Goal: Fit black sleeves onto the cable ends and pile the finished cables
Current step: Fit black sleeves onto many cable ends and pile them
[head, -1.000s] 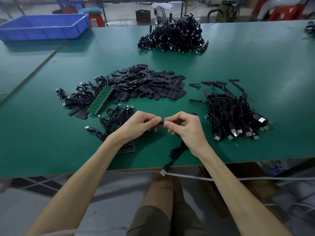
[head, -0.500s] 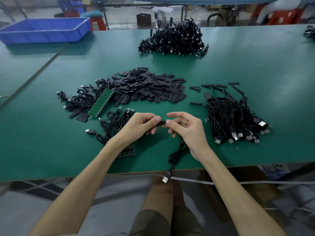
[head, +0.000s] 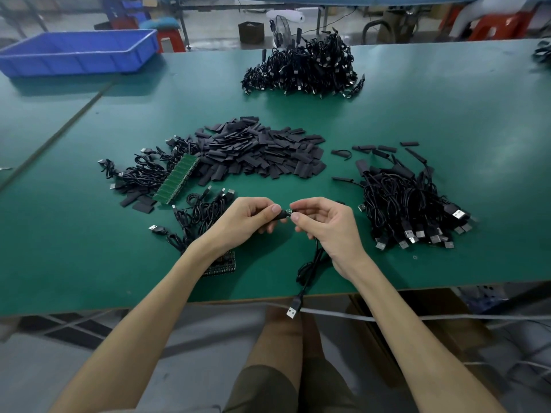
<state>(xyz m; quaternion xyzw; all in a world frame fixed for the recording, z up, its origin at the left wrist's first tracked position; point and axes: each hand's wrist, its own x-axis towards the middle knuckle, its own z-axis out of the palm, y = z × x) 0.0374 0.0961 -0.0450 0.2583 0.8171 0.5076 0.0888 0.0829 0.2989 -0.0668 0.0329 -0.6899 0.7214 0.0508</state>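
A: What are the hands holding?
B: The left hand [head: 244, 219] pinches a black sleeve [head: 281, 214], and the right hand [head: 325, 225] pinches the cable [head: 310, 263] end at its mouth.
A: And around them?
B: The cable dangles over the worktop [head: 89, 263] edge. Loose sleeves [head: 262, 153] lie beyond, and a cable pile [head: 408, 204] is on the right.

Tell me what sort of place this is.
Probably an electronics factory's assembly bench: heaps of identical cables, a pile of cut sleeves and a strip of circuit boards on a green table.
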